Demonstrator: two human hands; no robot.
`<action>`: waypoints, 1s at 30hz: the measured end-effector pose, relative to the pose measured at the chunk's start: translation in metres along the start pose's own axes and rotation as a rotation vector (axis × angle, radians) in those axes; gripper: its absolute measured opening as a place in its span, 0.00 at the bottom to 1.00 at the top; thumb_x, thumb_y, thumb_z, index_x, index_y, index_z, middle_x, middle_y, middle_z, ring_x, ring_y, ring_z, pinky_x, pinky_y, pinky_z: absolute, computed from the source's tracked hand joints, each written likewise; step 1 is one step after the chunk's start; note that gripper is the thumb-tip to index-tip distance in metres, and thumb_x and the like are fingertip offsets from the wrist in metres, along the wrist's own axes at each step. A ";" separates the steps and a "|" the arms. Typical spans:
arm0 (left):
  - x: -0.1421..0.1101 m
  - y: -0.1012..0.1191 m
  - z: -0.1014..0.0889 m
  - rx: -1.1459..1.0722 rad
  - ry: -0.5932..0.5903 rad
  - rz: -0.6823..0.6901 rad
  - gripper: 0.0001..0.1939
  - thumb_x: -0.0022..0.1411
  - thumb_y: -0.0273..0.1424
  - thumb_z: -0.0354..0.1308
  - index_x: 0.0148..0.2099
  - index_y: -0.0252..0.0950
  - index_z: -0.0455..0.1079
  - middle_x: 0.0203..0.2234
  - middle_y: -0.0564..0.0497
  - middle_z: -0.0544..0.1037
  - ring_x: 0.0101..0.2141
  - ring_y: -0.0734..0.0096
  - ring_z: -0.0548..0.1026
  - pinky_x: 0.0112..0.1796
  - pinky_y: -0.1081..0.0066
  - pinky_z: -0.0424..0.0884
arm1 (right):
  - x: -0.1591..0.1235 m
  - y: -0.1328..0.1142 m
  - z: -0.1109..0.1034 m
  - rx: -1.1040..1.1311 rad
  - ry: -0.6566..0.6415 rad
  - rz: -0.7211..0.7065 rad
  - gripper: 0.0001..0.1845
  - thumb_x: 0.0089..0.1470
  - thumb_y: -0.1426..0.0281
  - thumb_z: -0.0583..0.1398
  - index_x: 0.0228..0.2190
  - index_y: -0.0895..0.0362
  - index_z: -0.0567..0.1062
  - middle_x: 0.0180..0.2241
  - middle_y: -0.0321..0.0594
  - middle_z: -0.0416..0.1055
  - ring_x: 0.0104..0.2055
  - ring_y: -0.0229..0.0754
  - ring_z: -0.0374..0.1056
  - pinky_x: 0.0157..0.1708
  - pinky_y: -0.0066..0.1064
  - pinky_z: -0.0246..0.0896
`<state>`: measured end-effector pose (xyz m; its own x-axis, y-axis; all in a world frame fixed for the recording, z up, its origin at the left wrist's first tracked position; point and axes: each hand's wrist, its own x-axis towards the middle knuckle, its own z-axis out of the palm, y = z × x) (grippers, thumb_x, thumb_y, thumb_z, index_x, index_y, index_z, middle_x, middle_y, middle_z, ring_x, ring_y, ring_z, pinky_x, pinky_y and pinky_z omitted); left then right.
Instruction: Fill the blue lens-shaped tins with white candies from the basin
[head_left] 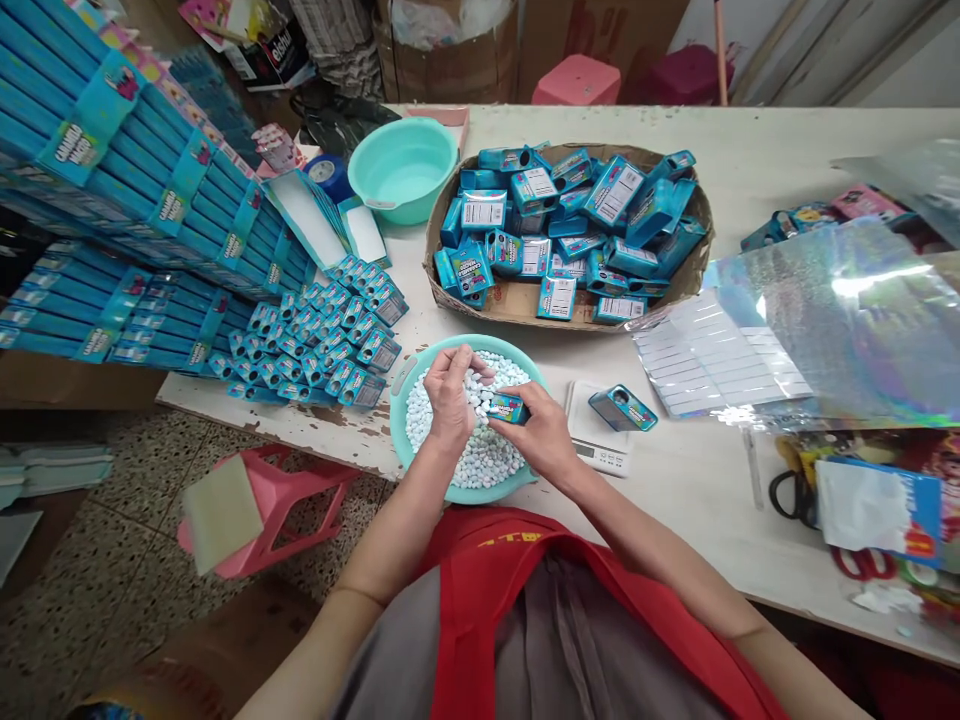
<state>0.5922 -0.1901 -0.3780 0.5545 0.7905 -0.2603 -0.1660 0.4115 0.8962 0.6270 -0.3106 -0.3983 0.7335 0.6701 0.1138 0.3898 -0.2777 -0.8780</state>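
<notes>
A turquoise basin [401, 400] full of small white candies [491, 460] sits at the table's front edge. Over it, my left hand [452, 395] is cupped, with some of the candies in its curled fingers. My right hand [544, 432] grips a small blue candy box [510, 407], which lies tilted on its side with one end facing the left hand. The candies in the left hand meet that end of the box. Right of the basin is a white digital scale [611, 460], partly behind my right hand. Another blue box [622, 408] with a round hole stands at its right edge.
Behind the basin stands a cardboard tray [495, 312] heaped with blue boxes. Several open blue boxes [322, 340] cluster at left beside tall box stacks [150, 170]. An empty turquoise basin [405, 165] is farther back. Shiny sheets [840, 310] and scissors [791, 490] lie at right.
</notes>
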 end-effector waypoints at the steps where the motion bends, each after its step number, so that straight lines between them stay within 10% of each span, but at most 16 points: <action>1: 0.000 0.001 0.000 -0.007 0.003 0.007 0.15 0.52 0.41 0.61 0.29 0.35 0.63 0.20 0.56 0.69 0.20 0.77 0.71 0.24 0.74 0.68 | 0.001 0.000 0.000 0.006 -0.003 -0.002 0.16 0.44 0.68 0.67 0.38 0.52 0.74 0.36 0.40 0.72 0.41 0.49 0.68 0.41 0.40 0.64; 30: -0.008 0.000 0.006 0.056 0.016 0.083 0.15 0.55 0.39 0.60 0.27 0.36 0.62 0.16 0.58 0.66 0.17 0.80 0.67 0.20 0.78 0.62 | 0.002 -0.004 0.003 0.202 0.019 -0.012 0.16 0.43 0.71 0.67 0.38 0.51 0.75 0.36 0.38 0.73 0.41 0.46 0.69 0.43 0.39 0.64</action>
<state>0.5924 -0.1990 -0.3740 0.5277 0.8281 -0.1891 -0.1647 0.3181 0.9336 0.6251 -0.3059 -0.3961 0.7407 0.6589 0.1315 0.2800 -0.1249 -0.9518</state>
